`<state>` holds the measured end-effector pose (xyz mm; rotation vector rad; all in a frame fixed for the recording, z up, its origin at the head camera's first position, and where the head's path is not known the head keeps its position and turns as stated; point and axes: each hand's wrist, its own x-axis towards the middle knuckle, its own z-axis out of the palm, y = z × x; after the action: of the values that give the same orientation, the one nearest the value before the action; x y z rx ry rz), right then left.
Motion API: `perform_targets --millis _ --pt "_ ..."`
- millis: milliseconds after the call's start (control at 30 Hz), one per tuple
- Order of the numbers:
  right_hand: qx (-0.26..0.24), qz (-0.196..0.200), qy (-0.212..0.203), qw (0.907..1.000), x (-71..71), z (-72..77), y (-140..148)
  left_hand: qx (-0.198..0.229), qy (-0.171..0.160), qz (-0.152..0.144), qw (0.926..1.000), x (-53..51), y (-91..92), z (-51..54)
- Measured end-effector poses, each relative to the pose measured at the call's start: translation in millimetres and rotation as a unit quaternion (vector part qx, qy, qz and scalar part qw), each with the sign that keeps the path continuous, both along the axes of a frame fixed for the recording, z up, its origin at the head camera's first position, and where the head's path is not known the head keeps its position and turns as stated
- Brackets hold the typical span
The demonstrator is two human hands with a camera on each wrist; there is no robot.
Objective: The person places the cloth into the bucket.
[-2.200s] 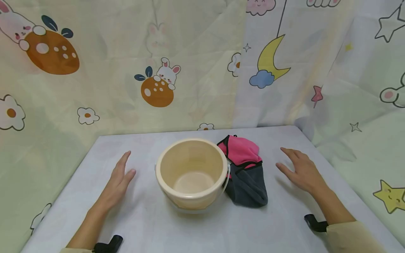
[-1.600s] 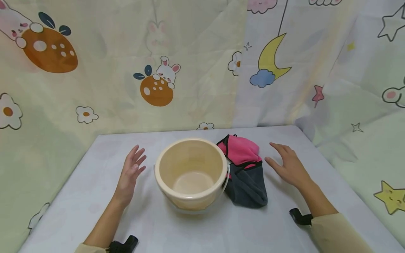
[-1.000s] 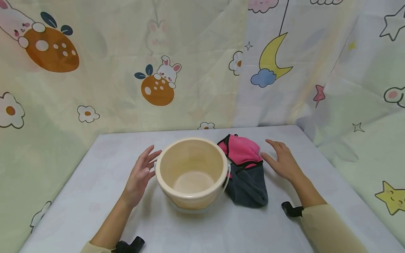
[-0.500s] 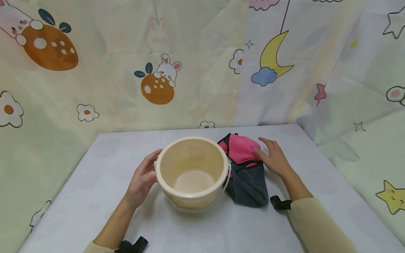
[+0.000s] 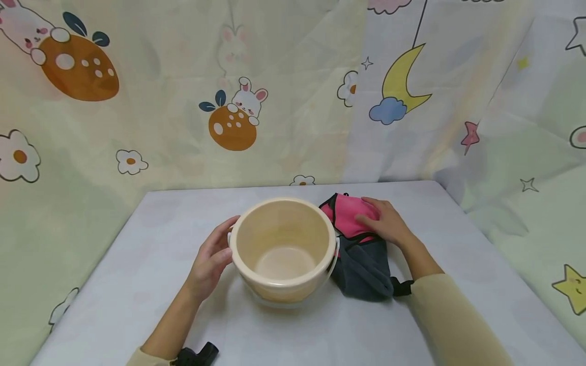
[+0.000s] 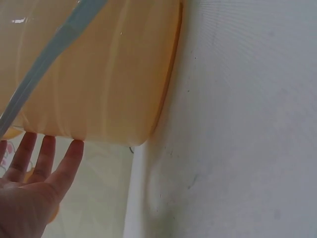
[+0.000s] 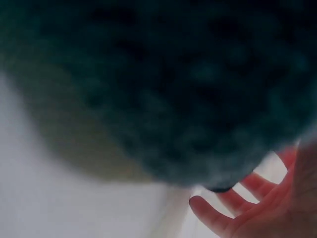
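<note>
The head view looks forward, down into the bucket [image 5: 283, 246]; the left-wrist view shares its wall, close up; the right-wrist view closely faces dark cloth [image 5: 363, 269] beside the bucket.

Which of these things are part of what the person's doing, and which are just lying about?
Seemingly in the job:
Cream bucket, its side touched by the left hand
Pink-and-grey cloth item, with the right hand at its pink part

Just surroundings:
White table
Patterned curtain
</note>
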<state>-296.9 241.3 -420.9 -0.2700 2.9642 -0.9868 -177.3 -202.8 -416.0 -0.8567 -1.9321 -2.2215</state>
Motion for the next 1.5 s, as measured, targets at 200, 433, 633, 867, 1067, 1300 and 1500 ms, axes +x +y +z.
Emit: perform_targets --millis 200,433,633,867,1067,1300,1500 --pt "0.007 0.010 -0.012 0.9998 -2.4 -2.9 -6.5 -0.012 0.003 0.004 0.9999 1.7 -0.4 -0.8" --pt "0.029 0.026 0.003 0.9992 -10.7 -4.2 -8.1 -0.006 0.003 0.001 1.0000 0.9 -1.0 0.3" --pt "0.010 0.017 0.033 0.9993 -12.1 -7.6 -8.0 0.003 0.002 0.005 1.0000 1.7 0.9 1.7" --pt "-0.103 -0.063 0.034 0.9921 -6.0 -7.0 -3.7 -0.010 0.005 0.004 0.9999 2.2 1.7 3.4" --pt "-0.165 -0.107 0.041 0.9795 -2.5 -1.0 1.5 -0.011 0.005 0.003 0.9999 2.8 -0.2 4.6" --pt "-0.200 -0.138 0.040 0.9692 2.1 0.7 8.3 -0.019 -0.008 0.000 0.9998 1.7 -0.7 3.5" --pt "-0.215 -0.141 0.046 0.9652 9.5 5.6 7.8 -0.021 -0.010 0.000 0.9997 3.1 -0.5 3.5"
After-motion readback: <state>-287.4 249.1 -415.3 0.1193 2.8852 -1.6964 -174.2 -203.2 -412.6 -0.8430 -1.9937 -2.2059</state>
